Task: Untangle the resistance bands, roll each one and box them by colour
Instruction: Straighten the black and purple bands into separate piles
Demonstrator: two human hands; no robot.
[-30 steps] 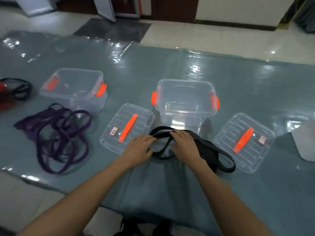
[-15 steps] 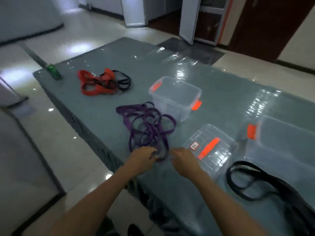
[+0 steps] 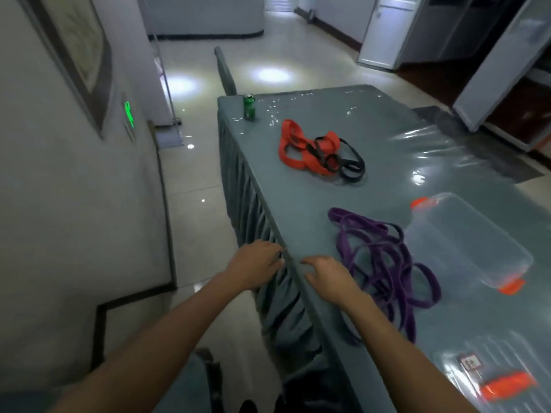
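So, both my grips are empty right now. The left grip (image 3: 256, 265) is at the edge of the table (image 3: 298, 201), fingers loosely curled round nothing. The right grip (image 3: 328, 275) is low over the top with its fingers spread, just beside the purple bands (image 3: 384, 269) and not touching them as far as I can tell. That purple pile is my reference point for everything else. It's a loose heap of loops lying across each other near the front edge. My guess is it's the next thing to get pulled apart, which would explain the right grip sitting at its left side. Just right of the pile is a clear box (image 3: 465, 248), open and upright with orange latches. I reckon it's parked close so a rolled band can drop straight in. Nearer me than the pile and to its right, a clear lid (image 3: 504, 371) with an orange handle lies flat, off the box so the opening is free. Well beyond the pile, the orange band (image 3: 293, 150) and a thin black band (image 3: 353, 165) are looped through each other, so they'll need separating before any rolling. Way past those, at the far corner, a green can (image 3: 249, 107) stands upright, nothing to do with the job. None of the purple is rolled or boxed yet.
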